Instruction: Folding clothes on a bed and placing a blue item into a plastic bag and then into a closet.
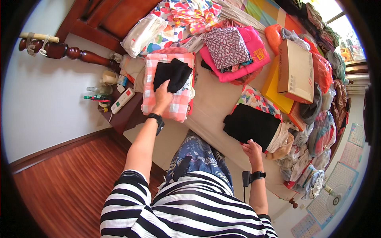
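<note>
My left hand [163,95] grips the near edge of a small folded black cloth [176,73]. That cloth lies over a stack topped by a pink-and-white checked fabric [150,102] at the bed's left side. Lower right, my right hand [252,150] is at the near edge of a larger folded black garment [253,123], fingers bent; whether they pinch it is unclear. Beneath that garment shows a colourful patterned cloth [258,96], with beige clothing [279,141] beside it. Both wrists wear black straps.
Farther back are a folded patterned garment [226,47] and a bright pink one [257,44]. A cardboard box [296,70] rests on a yellow box [273,89], near many plastic bags [323,131]. A power strip [122,100] and bottles [101,89] occupy the nightstand [131,111].
</note>
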Motion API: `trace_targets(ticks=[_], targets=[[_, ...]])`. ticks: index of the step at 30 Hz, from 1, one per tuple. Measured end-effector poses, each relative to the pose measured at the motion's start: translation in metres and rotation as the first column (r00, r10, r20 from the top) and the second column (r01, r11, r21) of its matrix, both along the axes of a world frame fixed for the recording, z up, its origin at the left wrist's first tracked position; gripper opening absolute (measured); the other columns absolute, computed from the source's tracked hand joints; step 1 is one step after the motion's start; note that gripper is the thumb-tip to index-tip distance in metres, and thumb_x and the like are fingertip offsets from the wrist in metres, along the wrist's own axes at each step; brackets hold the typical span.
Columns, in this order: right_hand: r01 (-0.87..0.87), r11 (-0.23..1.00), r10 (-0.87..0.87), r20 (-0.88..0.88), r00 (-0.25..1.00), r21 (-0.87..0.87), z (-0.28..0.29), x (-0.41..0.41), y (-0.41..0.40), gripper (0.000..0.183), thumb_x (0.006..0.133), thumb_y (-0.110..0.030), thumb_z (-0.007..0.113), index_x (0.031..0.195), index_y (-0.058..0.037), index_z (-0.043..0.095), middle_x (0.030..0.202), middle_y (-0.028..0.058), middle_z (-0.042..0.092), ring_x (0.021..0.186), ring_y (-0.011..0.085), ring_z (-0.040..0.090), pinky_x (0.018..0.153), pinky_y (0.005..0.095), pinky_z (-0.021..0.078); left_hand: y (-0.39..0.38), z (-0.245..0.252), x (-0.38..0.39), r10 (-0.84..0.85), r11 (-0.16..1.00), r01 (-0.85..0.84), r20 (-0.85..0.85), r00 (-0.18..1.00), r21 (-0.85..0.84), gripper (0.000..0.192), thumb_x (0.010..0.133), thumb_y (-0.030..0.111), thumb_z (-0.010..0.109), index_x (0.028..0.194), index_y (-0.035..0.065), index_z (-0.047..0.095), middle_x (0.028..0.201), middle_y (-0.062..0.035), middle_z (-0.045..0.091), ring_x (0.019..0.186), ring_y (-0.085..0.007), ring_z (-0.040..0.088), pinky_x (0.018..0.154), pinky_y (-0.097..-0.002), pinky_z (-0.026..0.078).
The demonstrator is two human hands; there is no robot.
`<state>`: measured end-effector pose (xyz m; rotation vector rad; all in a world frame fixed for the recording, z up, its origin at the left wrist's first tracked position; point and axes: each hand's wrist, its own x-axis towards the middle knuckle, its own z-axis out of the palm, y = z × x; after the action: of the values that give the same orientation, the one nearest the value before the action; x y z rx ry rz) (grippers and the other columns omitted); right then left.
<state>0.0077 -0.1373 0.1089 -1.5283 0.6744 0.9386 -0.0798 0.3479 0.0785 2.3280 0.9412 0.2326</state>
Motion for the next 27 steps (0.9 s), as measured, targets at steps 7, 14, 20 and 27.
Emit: trace_targets(ticks=[7,14,20,27], targets=[[-0.146,0.986,0.147,-0.004,0.989,0.083,-0.003,0.002,0.082,0.04,0.087,-0.036,0.063,0.102,0.0009,0.06,0.085,0.0102,0.065,0.073,0.0163,0.064,0.071,0.0279,0.0522,0.063,0.072,-0.026,0.389,0.276,0.056,0.165,0.906,-0.959,0.038,0.078,-0.003,0.066,0.114,-0.001,0.057,0.106,-0.0091,0.064,0.095,-0.0215,0.063,0.082,-0.0374,0.055],[-0.2,0.823,0.281,-0.075,0.957,0.532,0.033,0.016,0.211,0.061,0.09,-0.051,0.054,0.126,-0.0025,0.049,0.104,0.011,0.062,0.098,0.0201,0.061,0.085,0.0342,0.0498,0.011,0.098,-0.028,0.437,-0.16,0.324,0.228,0.87,-0.932,0.055,0.081,0.004,0.068,0.131,0.0092,0.047,0.125,-0.0073,0.057,0.115,-0.0266,0.055,0.094,-0.0468,0.048],[0.152,0.735,-0.017,-0.205,0.979,0.661,0.082,0.021,0.255,0.054,0.083,-0.032,0.069,0.118,0.0053,0.052,0.111,0.0151,0.062,0.096,0.0253,0.064,0.084,0.0373,0.0531,-0.048,0.094,-0.016,0.232,-0.42,0.247,0.16,0.959,-0.873,0.064,0.082,0.007,0.068,0.138,0.0108,0.037,0.133,-0.0093,0.05,0.122,-0.0287,0.05,0.097,-0.0507,0.045],[0.302,0.797,-0.271,-0.137,0.953,0.524,0.085,0.035,0.144,0.029,0.077,-0.016,0.072,0.099,-0.0004,0.066,0.098,0.0103,0.068,0.089,0.0229,0.066,0.085,0.0353,0.0522,-0.103,0.065,-0.008,-0.071,-0.131,0.058,0.067,0.995,-0.99,0.042,0.082,0.008,0.068,0.121,0.0026,0.052,0.107,-0.0069,0.063,0.098,-0.0193,0.062,0.085,-0.0357,0.053]])
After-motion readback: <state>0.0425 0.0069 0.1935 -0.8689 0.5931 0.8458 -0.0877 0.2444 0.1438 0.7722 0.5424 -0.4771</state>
